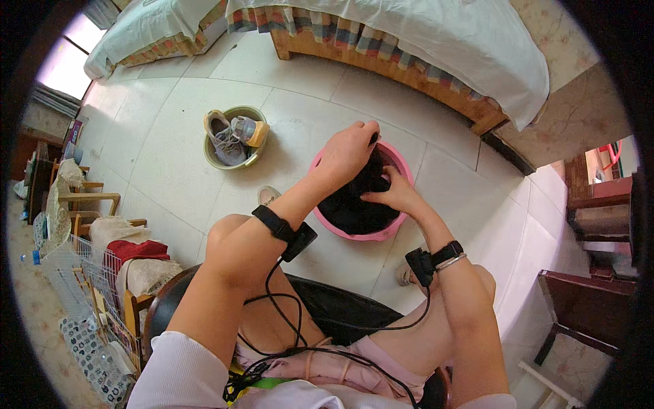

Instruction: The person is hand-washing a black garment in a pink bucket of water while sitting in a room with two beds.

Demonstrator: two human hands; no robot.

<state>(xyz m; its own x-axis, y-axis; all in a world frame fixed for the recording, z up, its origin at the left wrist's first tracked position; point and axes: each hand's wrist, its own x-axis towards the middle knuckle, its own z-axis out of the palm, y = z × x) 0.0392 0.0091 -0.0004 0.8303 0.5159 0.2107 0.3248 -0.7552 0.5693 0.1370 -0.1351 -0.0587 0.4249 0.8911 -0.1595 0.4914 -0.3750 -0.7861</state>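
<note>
A pink plastic basin (332, 227) stands on the tiled floor in front of my knees, with black cloth (352, 208) bunched inside it. My left hand (352, 148) is above the basin's far side, its fingers closed on a raised part of the black cloth. At the basin's right side my right hand (396, 191) has thumb and fingers spread around the same cloth, touching it. Whether the cloth is one piece or more cannot be told. Black straps with small devices sit on both my forearms, and black cables run from them to my lap.
A green basin (214, 162) holding grey and yellow sneakers (229, 145) stands farther off to the left. A bed with a wooden frame (357, 48) lies ahead. Wooden chairs and a white wire rack (76, 276) are at the left, a dark wooden chair (580, 307) at the right.
</note>
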